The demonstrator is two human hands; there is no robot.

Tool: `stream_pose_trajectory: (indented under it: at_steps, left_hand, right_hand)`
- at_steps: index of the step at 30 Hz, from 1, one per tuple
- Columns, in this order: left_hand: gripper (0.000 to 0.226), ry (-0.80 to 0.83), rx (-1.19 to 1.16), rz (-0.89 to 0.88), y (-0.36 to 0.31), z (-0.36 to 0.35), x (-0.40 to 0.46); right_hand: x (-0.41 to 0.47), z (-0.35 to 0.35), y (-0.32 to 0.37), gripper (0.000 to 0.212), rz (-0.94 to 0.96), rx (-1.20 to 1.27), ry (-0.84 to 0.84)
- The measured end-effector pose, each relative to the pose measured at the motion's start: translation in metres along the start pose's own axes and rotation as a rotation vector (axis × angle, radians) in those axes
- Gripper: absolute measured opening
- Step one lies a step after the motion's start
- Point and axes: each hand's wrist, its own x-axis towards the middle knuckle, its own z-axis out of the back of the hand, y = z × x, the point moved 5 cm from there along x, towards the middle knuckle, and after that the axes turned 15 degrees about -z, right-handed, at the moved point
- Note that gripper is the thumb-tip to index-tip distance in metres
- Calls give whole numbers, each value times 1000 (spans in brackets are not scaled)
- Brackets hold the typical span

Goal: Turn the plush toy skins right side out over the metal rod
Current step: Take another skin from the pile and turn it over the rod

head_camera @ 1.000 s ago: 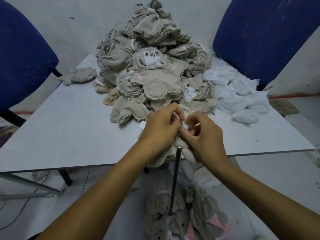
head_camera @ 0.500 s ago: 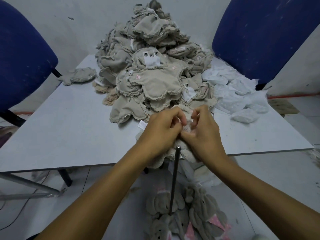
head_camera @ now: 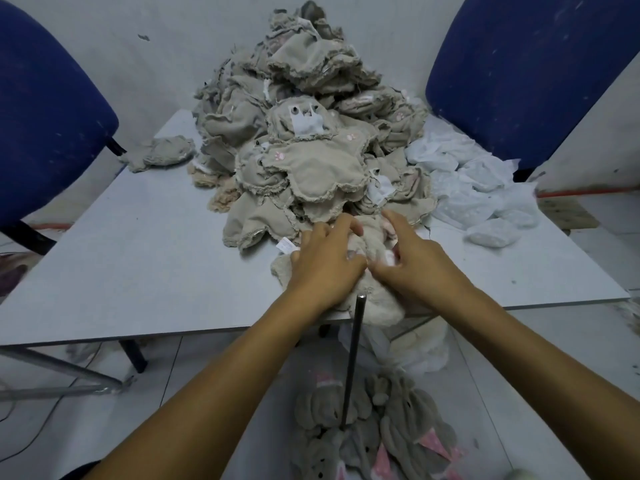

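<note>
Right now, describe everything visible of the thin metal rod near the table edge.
The thin dark metal rod looks smooth and straight, with a shiny rounded top. It stands nearly upright, rising from the grey plush toys on the floor to the grey table's front edge. Its tip sits just below the cream plush skin; contact is unclear.

No legible text, labels or numbers

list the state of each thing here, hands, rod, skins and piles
left hand: gripping the plush skin
right hand: pinching the plush skin
plush skin: fluffy side partly out
metal rod: upright, tip bare
table pile: inside out
floor pile: turned
</note>
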Motion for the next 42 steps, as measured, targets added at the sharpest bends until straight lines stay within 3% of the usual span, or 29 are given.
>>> stream_pose_trajectory:
  at_steps: [6,9,11,13,14,16,17,19,21,23,25,27,29,30,33,37,40,42]
  left_hand:
    - [49,-348,-44,-47,2,26,-4]
    - [69,-185,-261,-54,-4,25,5]
    - [84,-37,-495,-136,-12,24,7]
    - [88,4,-619,-254,-21,32,9]
    - [82,-20,-607,-307,-23,38,10]
    - [49,-217,-493,-355,-27,55,10]
    - [35,-352,-438,-349,-28,64,9]
    - [31,-519,-379,-351,-29,73,4]
    - [34,-498,-307,-353,-29,74,1]
    - [34,-349,-219,-308,-29,75,3]
    - [35,-321,-233,-290,-29,88,6]
    - [28,-396,-315,-309,-31,103,9]
    - [23,-369,-333,-315,-36,104,9]
    - [23,-359,-322,-320,-38,102,8]
    - [24,-465,-349,-332,-37,110,8]
    - [20,-531,-382,-346,-29,121,2]
    - [19,-464,-419,-344,-30,115,-3]
    - [16,-464,-496,-320,-30,118,-4]
  right_hand:
    - [-30,12,35,57,320,447,28]
    - [-29,32,33,66,330,553,-51]
    - [-28,44,36,73,361,586,-30]
    - [-35,57,48,73,489,517,-64]
    - [-38,62,54,72,561,458,-112]
    - [-37,71,61,74,614,375,-223]
    - [-33,72,61,77,566,374,-220]
    - [-22,67,53,77,379,390,-112]
    - [-19,59,45,57,263,411,-93]
    - [-22,66,44,35,282,466,-241]
    - [-28,77,51,23,385,421,-398]
    - [-24,77,53,18,396,303,-394]
    - [-20,68,46,17,307,224,-268]
    - [-21,69,44,17,307,230,-283]
    - [-30,88,50,20,447,280,-535]
    - [-23,80,55,17,398,294,-392]
    - [-28,75,54,9,388,429,-310]
    - [-32,75,57,4,431,607,-142]
